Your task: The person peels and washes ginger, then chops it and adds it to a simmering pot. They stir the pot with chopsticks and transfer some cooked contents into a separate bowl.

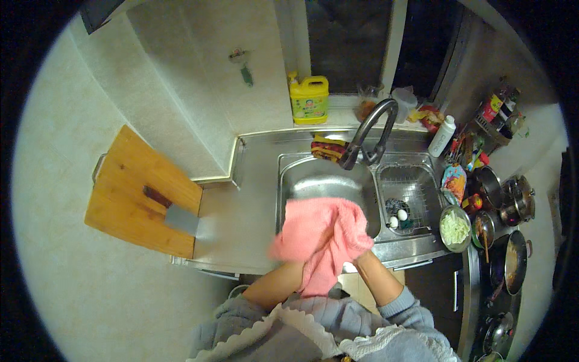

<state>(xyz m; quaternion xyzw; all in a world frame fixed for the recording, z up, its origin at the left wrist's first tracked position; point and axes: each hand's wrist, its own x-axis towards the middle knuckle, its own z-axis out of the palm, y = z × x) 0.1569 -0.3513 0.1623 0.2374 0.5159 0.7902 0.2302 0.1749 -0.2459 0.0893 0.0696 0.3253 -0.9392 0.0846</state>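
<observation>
A fluffy pink towel (325, 232) is held up in front of the sink basin (325, 176) and covers both hands. My left hand (295, 269) is under its left part, with only the wrist showing and the fingers hidden. On the right side the cloth is bunched and folded around my right hand (362, 259), which grips it; its fingers are covered too. One end of the towel hangs between my forearms toward the front edge of the counter.
A curved faucet (369, 134) rises behind the basin beside a folded cloth (327, 148). Eggs (398, 218) lie in the wire rack (416, 181) at right. Further right are a bowl of chopped cabbage (455, 229) and pans (514, 262). A wooden cutting board (129, 193) with a cleaver (180, 219) is at left.
</observation>
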